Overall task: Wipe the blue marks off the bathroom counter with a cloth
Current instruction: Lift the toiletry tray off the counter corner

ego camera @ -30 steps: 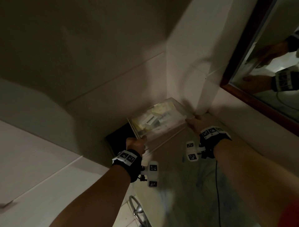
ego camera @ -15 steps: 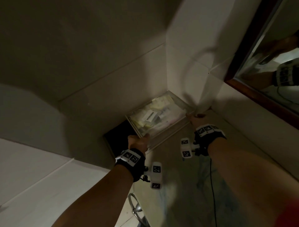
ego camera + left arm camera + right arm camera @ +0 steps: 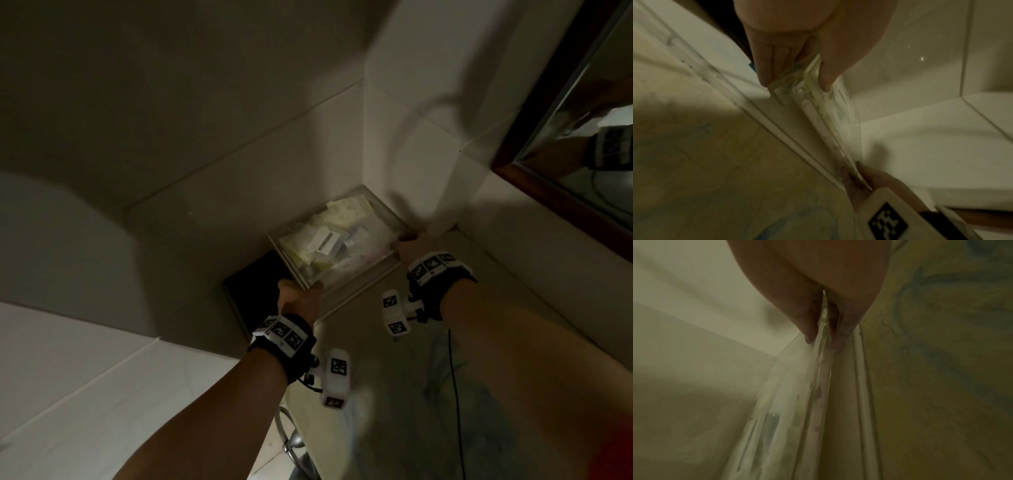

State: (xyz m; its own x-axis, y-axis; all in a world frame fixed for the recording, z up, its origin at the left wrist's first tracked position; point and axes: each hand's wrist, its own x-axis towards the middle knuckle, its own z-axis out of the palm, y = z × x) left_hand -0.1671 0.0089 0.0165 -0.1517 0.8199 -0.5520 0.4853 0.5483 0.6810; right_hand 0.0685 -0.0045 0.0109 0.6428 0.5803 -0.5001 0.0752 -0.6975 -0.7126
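A clear plastic box (image 3: 337,240) of paper packets is held at the wall corner, just above the beige counter (image 3: 376,428). My left hand (image 3: 299,296) pinches its near left corner, thumb on top and fingers beneath (image 3: 795,78). My right hand (image 3: 409,246) pinches the right edge (image 3: 824,331) in the same way. Blue marks (image 3: 442,370) smear the counter behind my hands and show as curved streaks in the right wrist view (image 3: 920,340). No cloth is in view.
A dark-framed mirror (image 3: 548,192) hangs on the right wall. A black recess (image 3: 253,291) lies left of the box. A chrome tap (image 3: 291,442) stands at the counter's near left. Pale tiled walls close the corner. A thin cable (image 3: 452,377) trails along my right arm.
Both hands have carried the clear box slightly deeper into the wall corner and lower toward the counter. Their grips are unchanged.
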